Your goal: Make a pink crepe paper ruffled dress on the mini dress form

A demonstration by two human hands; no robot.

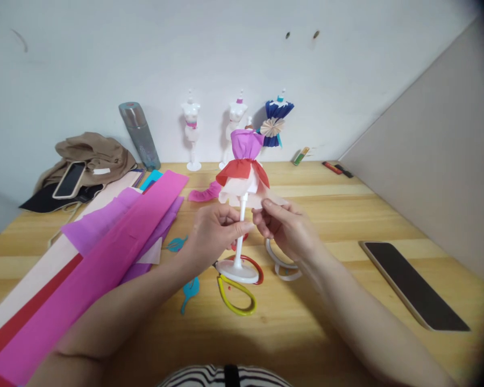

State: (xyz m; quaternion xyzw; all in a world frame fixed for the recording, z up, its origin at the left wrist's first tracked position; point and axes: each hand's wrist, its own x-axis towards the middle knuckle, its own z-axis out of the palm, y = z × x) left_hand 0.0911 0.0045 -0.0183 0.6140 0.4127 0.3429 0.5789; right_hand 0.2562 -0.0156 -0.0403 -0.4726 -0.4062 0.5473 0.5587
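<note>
A small white mannequin stand [239, 269] stands upright on the wooden table [339, 215], dressed in a purple paper top [245, 144], a red paper skirt [237, 169] and a pale pink layer [236, 188] under it. My left hand [212, 232] grips the stand's white pole just below the skirt. My right hand [286, 226] pinches the pale pink paper at the skirt's lower right edge.
Long crepe paper sheets [105, 252] in pink, purple and red lie at left. Scissors [236, 293] and a tape roll [284, 263] lie by the base. A phone [413, 285] lies at right. Three mannequins [191, 129], a flask [139, 134] and a cloth heap with another phone [69, 180] sit at the back.
</note>
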